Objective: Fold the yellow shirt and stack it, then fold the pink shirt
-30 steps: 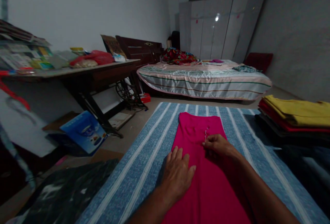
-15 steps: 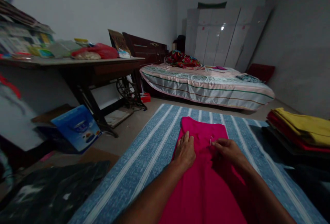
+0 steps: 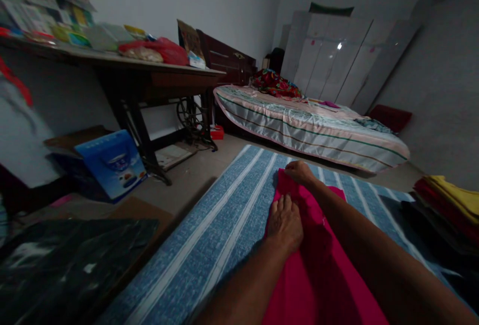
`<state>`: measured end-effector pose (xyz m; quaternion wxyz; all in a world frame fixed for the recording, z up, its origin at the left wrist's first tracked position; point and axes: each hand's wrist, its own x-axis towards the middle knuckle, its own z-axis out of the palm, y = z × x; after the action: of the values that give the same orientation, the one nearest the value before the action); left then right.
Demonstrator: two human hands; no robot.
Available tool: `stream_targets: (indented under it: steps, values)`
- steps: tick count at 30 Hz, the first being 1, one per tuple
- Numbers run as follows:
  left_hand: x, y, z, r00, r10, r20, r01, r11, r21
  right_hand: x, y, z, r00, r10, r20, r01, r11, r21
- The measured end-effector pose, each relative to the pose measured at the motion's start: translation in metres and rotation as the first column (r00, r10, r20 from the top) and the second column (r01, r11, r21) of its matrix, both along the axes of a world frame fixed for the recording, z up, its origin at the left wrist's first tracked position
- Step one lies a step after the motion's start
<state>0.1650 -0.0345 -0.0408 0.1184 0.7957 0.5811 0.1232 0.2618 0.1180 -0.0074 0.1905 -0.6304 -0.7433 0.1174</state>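
Observation:
A bright pink garment [image 3: 299, 285], long and narrow as it lies, is spread on a blue-and-white striped cloth [image 3: 209, 230]. My left hand [image 3: 286, 223] rests flat on its left side with the fingers stretched forward. At the garment's far left corner, my right hand [image 3: 299, 171] has its fingers curled over the edge, closed on the fabric. The right forearm crosses above the garment and hides part of its right side. A small white detail shows on the pink cloth beside that forearm.
Folded clothes [image 3: 449, 200], yellow on top, are stacked at the right. Beyond stands a bed [image 3: 299, 120]. On the left are a cluttered sewing-machine table [image 3: 157, 68], a blue box [image 3: 112, 165] and a dark sheet [image 3: 78, 260] low down.
My right hand has gone from the small white detail forward and left to the garment's far corner. My left hand stays flat on the cloth. The view has tilted and shifted.

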Motion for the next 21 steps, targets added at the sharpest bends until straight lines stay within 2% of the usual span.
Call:
stream_targets:
  steps: [6, 10, 16, 21]
  values:
    - [0.003, 0.003, -0.009, 1.0, -0.018, 0.014, 0.018, 1.0, -0.007, -0.013, 0.033, -0.019, 0.993, -0.057, 0.102, 0.065, 0.995, -0.081]
    - [0.004, 0.004, -0.017, 0.999, -0.01, 0.041, 0.009, 0.999, 0.038, -0.011, 0.044, -0.022, 0.992, -0.097, 0.079, 0.105, 0.988, -0.112]
    - [0.002, 0.003, -0.013, 1.0, -0.018, 0.009, 0.018, 0.999, 0.044, -0.008, 0.042, -0.024, 0.978, -0.14, -0.157, 0.11, 0.976, -0.186]
    - [0.006, 0.002, -0.011, 0.999, 0.039, 0.006, -0.039, 0.999, 0.031, -0.002, 0.034, -0.024, 0.878, -0.237, -0.416, 0.149, 0.961, -0.233]
